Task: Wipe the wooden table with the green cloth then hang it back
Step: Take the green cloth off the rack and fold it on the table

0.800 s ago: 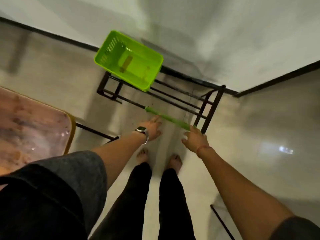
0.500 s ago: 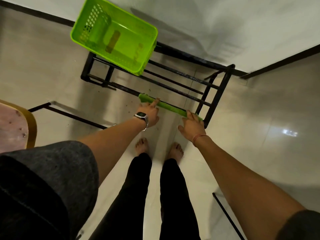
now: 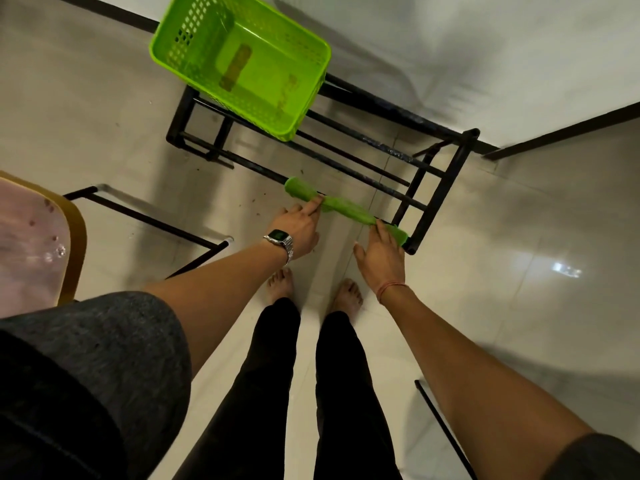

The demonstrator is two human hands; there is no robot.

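Pale glossy floor tiles (image 3: 104, 109) fill the bkgd, white wall (image 3: 485, 57) w/ dark baseboard at top. Left hand (image 3: 298, 228): fingers straight, index laid on the green cloth (image 3: 341, 206) near its middle, pressing/touching, not curled round it. Metal wristwatch (image 3: 280, 239) on that wrist. Right hand (image 3: 381, 252): fingers straight, fairly flat, tips touching the cloth's right end; can't tell if anything is pinched under it. Red thread band (image 3: 391, 289) on right wrist. Cloth is draped along the front rail of a black metal rack (image 3: 440, 188), running diagonally from upper left to lower right, right end near the rack's corner post. Looks bunched/narrow along the rail. Bright green plastic basket (image 3: 242, 60) sits on the rack's far left part, tilted in view, well apart from the cloth. Wooden table (image 3: 31, 237) edge at far left, pinkish top w/ a yellowish rim, well apart from both hands. Person's bare feet (image 3: 280, 284) below the hands, black trousers, gray sleeve (image 3: 104, 341) at lower left. Thin black bar (image 3: 440, 424) on the floor lower right.
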